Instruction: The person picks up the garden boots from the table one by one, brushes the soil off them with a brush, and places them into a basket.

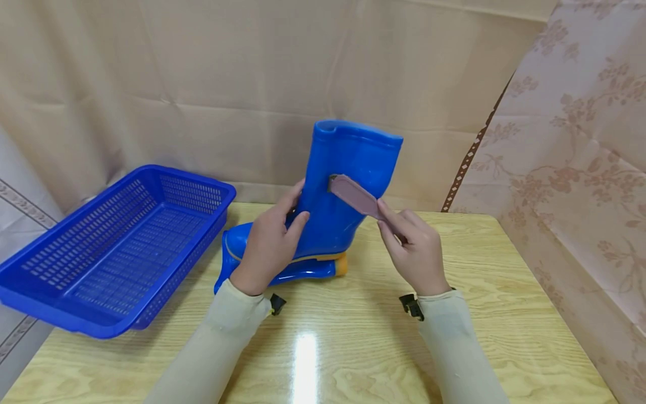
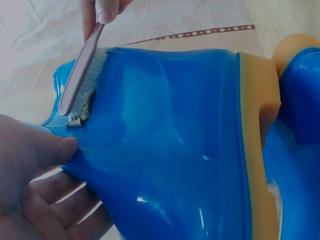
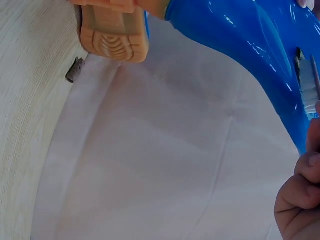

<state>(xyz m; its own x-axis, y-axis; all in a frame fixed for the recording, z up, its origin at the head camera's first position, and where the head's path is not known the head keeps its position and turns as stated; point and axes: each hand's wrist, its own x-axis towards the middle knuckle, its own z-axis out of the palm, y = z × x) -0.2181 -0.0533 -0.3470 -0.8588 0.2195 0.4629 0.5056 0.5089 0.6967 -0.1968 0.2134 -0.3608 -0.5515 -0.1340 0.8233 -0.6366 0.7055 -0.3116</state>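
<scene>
A shiny blue rain boot (image 1: 328, 224) with a yellow-orange sole (image 2: 257, 140) stands tilted, its opening upward. My left hand (image 1: 270, 241) grips its shaft, thumb on the near face and fingers behind. In my right hand (image 1: 416, 247) the handle of a mauve brush (image 1: 355, 196) is pinched between thumb and fingers. Its white bristles (image 2: 95, 75) lie against the shaft. A dark brownish patch (image 2: 82, 112) shows at the bristles' far end. Beneath this boot a second blue rain boot (image 1: 308, 271) lies on its side on the table.
To the left, a blue plastic basket (image 1: 202, 238) with slotted sides sits on the wood-grain table (image 1: 383, 348). Behind the table hangs a beige cloth (image 1: 242, 84); a floral cloth (image 1: 580, 140) covers the right side. Black straps (image 1: 411, 306) circle both wrists.
</scene>
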